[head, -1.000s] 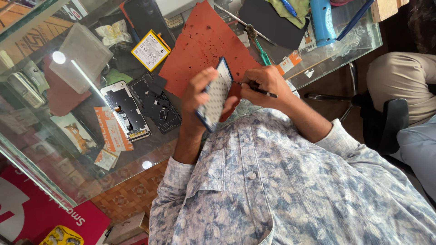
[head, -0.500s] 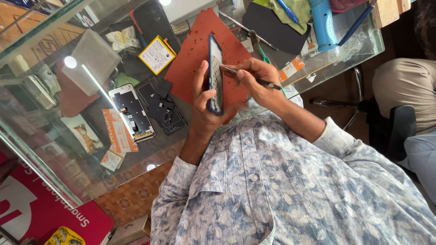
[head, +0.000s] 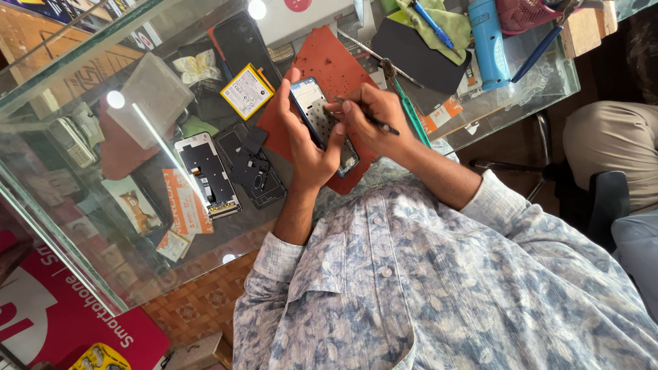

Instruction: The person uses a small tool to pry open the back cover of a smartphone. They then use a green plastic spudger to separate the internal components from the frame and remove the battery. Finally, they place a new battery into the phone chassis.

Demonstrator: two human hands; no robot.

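My left hand (head: 306, 147) grips an opened smartphone frame (head: 322, 123) with a blue edge, its bare inner side turned up. My right hand (head: 373, 116) pinches a thin dark tool (head: 375, 121) whose tip rests on the upper inner part of the phone. Both hands hover above a reddish-brown work mat (head: 327, 68) on the glass counter (head: 521, 89). My patterned blue-grey shirt fills the lower part of the view.
Left of the mat lie a yellow-edged battery (head: 247, 90), a black back cover (head: 250, 168) and a phone panel with exposed parts (head: 207, 175). A green-handled tool (head: 410, 113), a blue cylinder (head: 489, 41), a blue pen and a black pad lie farther back. Another person's leg (head: 610, 151) is at right.
The phone has turned from edge-on to face-up in my left hand and sits a little higher over the mat. My right hand has brought the tool onto its inner surface.
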